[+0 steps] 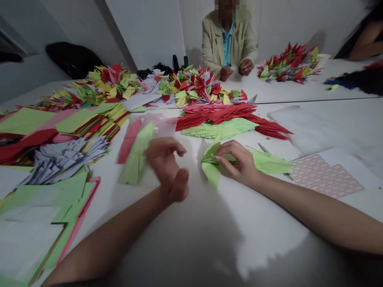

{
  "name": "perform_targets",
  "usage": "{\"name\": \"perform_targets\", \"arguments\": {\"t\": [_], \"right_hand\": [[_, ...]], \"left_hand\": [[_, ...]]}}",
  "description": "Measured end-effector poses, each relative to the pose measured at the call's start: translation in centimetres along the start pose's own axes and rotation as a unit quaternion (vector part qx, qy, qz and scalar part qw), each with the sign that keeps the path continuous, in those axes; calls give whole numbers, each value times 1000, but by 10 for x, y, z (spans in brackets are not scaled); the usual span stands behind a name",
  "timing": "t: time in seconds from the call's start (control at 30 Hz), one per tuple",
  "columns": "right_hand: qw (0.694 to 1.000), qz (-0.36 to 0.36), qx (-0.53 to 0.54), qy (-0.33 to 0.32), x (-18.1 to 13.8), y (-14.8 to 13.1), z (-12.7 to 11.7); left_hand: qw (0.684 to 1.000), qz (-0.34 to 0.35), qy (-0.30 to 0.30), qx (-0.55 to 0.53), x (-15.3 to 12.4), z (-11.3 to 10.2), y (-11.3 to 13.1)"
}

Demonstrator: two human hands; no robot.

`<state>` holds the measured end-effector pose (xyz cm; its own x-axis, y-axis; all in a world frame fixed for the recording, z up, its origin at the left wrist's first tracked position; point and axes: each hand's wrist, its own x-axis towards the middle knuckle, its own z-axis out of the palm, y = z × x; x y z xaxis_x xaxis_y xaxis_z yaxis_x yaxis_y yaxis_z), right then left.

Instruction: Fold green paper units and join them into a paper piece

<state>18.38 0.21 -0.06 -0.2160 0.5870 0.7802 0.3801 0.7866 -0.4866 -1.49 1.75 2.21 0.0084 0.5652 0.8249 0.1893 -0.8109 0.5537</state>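
Observation:
My right hand [239, 161] pinches a light green folded paper piece [212, 174] between thumb and fingers, with its pointed flaps spread to the left. My left hand [169, 167] is raised over the table to the left of it, a little blurred. Its fingers are curled but apart from the thumb, and nothing is in them. Beside my left hand lies a green folded paper strip [136, 159] with a red strip [129, 140] behind it. Beyond my right wrist are more light green folded papers [271, 161].
Rows of red folded papers [221, 113] and green ones [221, 128] lie ahead. Colourful paper heaps [197, 85] stand further back. Paper stacks [68, 195] fill the left side; a sheet of red-outlined labels [326, 175] lies right. A person [230, 44] sits opposite, hands on the table.

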Motion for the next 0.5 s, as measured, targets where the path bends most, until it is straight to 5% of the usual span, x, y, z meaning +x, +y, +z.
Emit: {"name": "perform_targets", "arguments": {"t": [0.2, 0.5], "right_hand": [[1000, 15, 2, 8, 2, 0, -1], [999, 38, 17, -18, 2, -1, 1]], "left_hand": [[977, -36, -188, 92, -11, 13, -13], [981, -45, -176, 70, -14, 17, -9]]}}
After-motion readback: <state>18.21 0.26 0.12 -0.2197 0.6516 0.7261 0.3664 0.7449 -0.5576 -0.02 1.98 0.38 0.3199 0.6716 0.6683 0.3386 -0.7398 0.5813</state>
